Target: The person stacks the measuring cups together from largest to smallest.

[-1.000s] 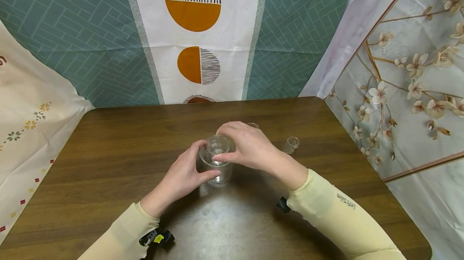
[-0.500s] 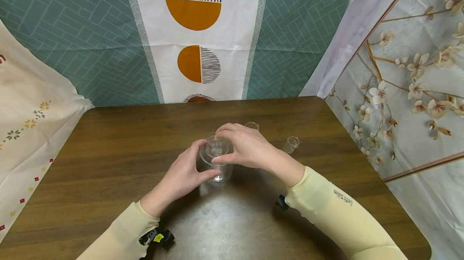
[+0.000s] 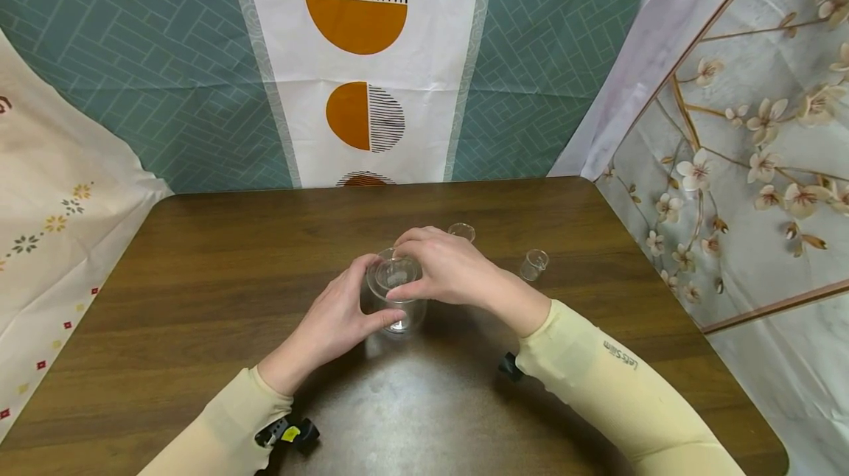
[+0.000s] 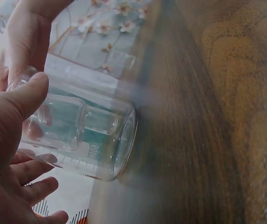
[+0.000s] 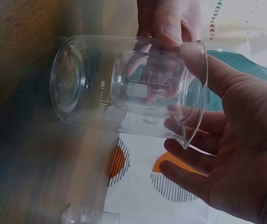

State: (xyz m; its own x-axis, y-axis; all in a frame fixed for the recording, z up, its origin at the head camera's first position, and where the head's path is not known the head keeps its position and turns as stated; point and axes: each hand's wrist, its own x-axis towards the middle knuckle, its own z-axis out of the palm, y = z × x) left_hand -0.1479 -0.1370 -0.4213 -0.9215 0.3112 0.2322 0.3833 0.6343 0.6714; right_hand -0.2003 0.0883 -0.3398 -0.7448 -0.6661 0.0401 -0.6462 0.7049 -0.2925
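Observation:
A large glass beaker [image 3: 413, 317] with printed markings stands upright on the table between both hands. My left hand [image 3: 334, 314] curls round its near left side, thumb in front, near the upper part of the wall. Inside the large beaker hangs a smaller glass beaker [image 5: 145, 86], its bottom above the large one's base and its rim close to the large rim. My right hand [image 3: 447, 266] grips the smaller beaker near its top from the right, thumb on the near side. The right wrist view shows the large beaker's pouring spout [image 5: 185, 142] beside the right fingers.
Two small glass beakers stand on the brown wooden table [image 3: 252, 255] behind and right of the hands: one beaker [image 3: 462, 231] partly hidden by the right hand, the other beaker [image 3: 533, 264] farther right. Patterned cloths [image 3: 729, 166] hang around the table's edges.
The right hand has lowered the smaller beaker deeper into the large beaker; its rim now sits lower. The left hand and large beaker have stayed in place.

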